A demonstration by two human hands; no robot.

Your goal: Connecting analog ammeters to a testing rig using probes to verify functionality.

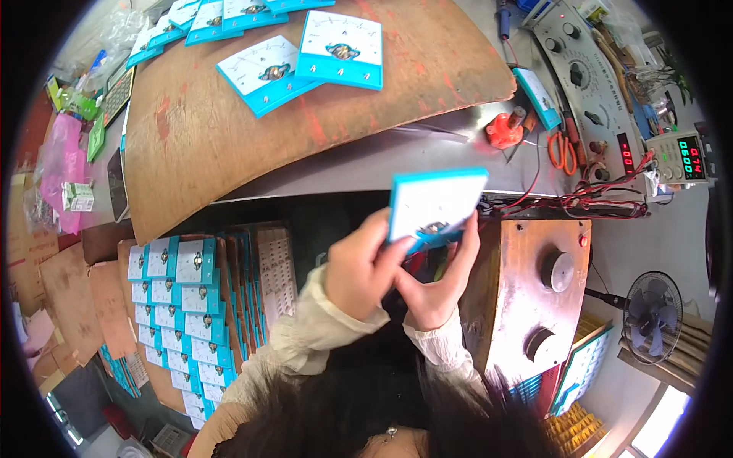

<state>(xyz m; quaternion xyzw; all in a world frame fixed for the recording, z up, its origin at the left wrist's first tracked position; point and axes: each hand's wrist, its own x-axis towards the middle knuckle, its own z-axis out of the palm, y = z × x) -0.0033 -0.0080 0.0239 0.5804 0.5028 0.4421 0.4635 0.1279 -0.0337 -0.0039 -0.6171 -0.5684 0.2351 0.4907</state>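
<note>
In front of me my left hand point(357, 267) and my right hand point(441, 288) both grip an analog panel meter point(438, 200) with a teal frame and a white dial face. It is tilted just off the near edge of the bench. The left fingers close on its lower left corner, while the right hand supports its lower right side; the fingers behind it are hidden. On the curved brown board point(412, 57) two similar meters lie close by, one panel meter point(341, 47) overlapping the other panel meter point(267, 72). A row of several more meters point(206, 19) sits at the far left.
Many finished-looking meters point(183, 305) fill a board at lower left. To the right stand a knobbed test unit point(580, 72), a power supply point(672, 156) with lit digits, and red leads. Orange-handled scissors point(563, 153), a wooden box point(527, 305) with round metal knobs and a fan point(653, 317) are nearby.
</note>
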